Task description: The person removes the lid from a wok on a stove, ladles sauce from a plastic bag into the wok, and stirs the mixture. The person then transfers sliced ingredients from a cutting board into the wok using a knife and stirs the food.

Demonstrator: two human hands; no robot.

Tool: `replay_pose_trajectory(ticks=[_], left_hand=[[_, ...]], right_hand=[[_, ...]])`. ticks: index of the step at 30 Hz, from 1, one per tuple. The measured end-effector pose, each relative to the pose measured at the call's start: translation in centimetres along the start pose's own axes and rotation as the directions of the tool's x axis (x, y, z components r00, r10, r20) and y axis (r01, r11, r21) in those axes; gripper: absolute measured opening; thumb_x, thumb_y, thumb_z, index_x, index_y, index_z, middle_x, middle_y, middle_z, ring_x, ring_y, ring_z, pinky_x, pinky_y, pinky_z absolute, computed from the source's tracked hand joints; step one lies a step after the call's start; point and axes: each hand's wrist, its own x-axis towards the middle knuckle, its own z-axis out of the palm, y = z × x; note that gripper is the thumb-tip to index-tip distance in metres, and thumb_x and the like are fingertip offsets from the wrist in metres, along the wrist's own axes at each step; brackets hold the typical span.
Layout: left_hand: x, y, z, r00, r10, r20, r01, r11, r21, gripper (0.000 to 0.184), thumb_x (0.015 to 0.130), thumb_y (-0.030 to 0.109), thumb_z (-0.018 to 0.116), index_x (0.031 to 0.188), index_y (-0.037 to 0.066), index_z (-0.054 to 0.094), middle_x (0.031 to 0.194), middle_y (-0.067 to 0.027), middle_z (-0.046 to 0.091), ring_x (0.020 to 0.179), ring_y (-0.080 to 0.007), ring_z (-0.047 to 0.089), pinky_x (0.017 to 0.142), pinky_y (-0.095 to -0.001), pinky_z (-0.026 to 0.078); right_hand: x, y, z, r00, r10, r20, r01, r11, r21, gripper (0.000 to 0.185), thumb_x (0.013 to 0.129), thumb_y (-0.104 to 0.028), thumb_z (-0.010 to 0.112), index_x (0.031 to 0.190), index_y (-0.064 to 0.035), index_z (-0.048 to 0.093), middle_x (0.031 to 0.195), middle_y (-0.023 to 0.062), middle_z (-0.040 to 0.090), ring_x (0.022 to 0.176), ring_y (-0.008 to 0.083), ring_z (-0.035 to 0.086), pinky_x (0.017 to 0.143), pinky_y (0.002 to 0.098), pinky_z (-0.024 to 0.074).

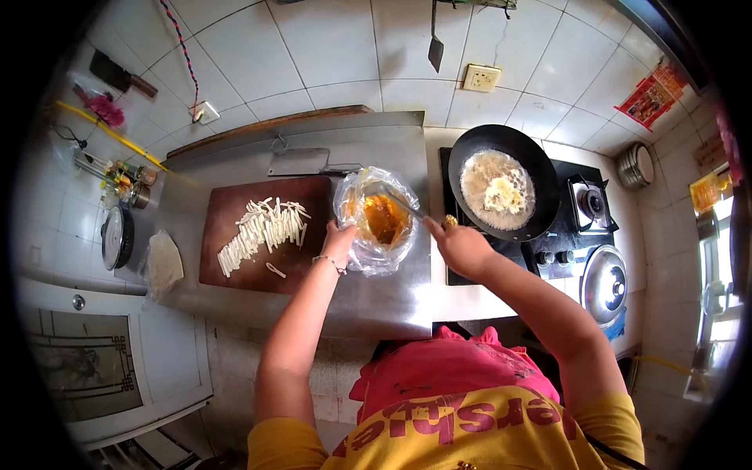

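Note:
My left hand [338, 244] grips the near left side of a clear plastic bag [362, 254], which stands on the steel counter with its mouth spread. Inside the bag lies a glossy orange-brown paste [384, 219]. My right hand [462, 247] is closed around the handle of a long metal utensil [406, 206], whose far end reaches into the bag; I cannot make out its tip. Left of the bag, a brown cutting board [227, 207] carries a pile of white strips [266, 231]. To the right, a black wok [544, 184] holds bubbling liquid with a pale yellow lump [505, 194].
The wok sits on a black gas stove [560, 244], beside a second burner [593, 202]. A shiny pot lid [605, 286] lies near the stove's front right. A flat steel blade [298, 161] rests behind the board. A spatula [435, 48] hangs on the tiled wall.

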Motion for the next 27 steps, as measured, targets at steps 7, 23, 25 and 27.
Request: replay_pose_trajectory(ticks=[7, 23, 25, 27], left_hand=[[-1.1, 0.1, 0.5, 0.999, -0.040, 0.008, 0.041, 0.995, -0.093, 0.054, 0.078, 0.008, 0.056, 0.124, -0.002, 0.032, 0.107, -0.0173, 0.051, 0.091, -0.0246, 0.055, 0.072, -0.0384, 0.050], [-3.9, -1.7, -2.0, 0.952, -0.132, 0.277, 0.165, 0.981, -0.102, 0.065, 0.077, 0.014, 0.067, 0.131, 0.010, 0.031, 0.121, -0.0114, 0.047, 0.112, -0.0264, 0.048, 0.086, -0.0452, 0.045], [-2.4, -2.1, -2.8, 0.992, 0.036, 0.119, -0.045, 0.996, 0.077, 0.069, 0.077, 0.020, 0.068, 0.132, 0.008, 0.030, 0.123, -0.0131, 0.045, 0.114, -0.0276, 0.046, 0.090, -0.0430, 0.042], [-2.8, 0.5, -2.5, 0.919, 0.389, -0.059, -0.324, 0.832, 0.451, 0.076, 0.075, 0.033, 0.071, 0.133, 0.005, 0.031, 0.128, -0.0175, 0.043, 0.118, -0.0298, 0.042, 0.099, -0.0367, 0.034]], right_hand=[[-1.7, 0.7, 1.2, 0.998, -0.045, -0.031, 0.048, 0.992, 0.115, 0.045, 0.083, -0.007, 0.041, 0.128, -0.0003, 0.038, 0.082, 0.0232, 0.060, 0.071, 0.0363, 0.061, 0.064, 0.0451, 0.0492], [-6.1, 1.5, -0.6, 0.995, -0.047, -0.084, 0.056, 0.992, 0.112, 0.044, 0.080, -0.005, 0.045, 0.123, -0.0004, 0.043, 0.087, 0.0231, 0.056, 0.069, 0.0372, 0.060, 0.060, 0.0431, 0.0495], [-7.0, 1.0, -0.8, 0.996, -0.040, -0.085, 0.052, 0.988, 0.143, 0.044, 0.080, -0.004, 0.045, 0.123, -0.0004, 0.043, 0.087, 0.0227, 0.056, 0.069, 0.0371, 0.060, 0.060, 0.0430, 0.0496], [-7.7, 0.4, -0.6, 0.997, -0.019, -0.077, 0.034, 0.981, 0.192, 0.043, 0.080, -0.004, 0.044, 0.123, -0.0006, 0.044, 0.087, 0.0217, 0.054, 0.069, 0.0369, 0.059, 0.060, 0.0428, 0.0497]])
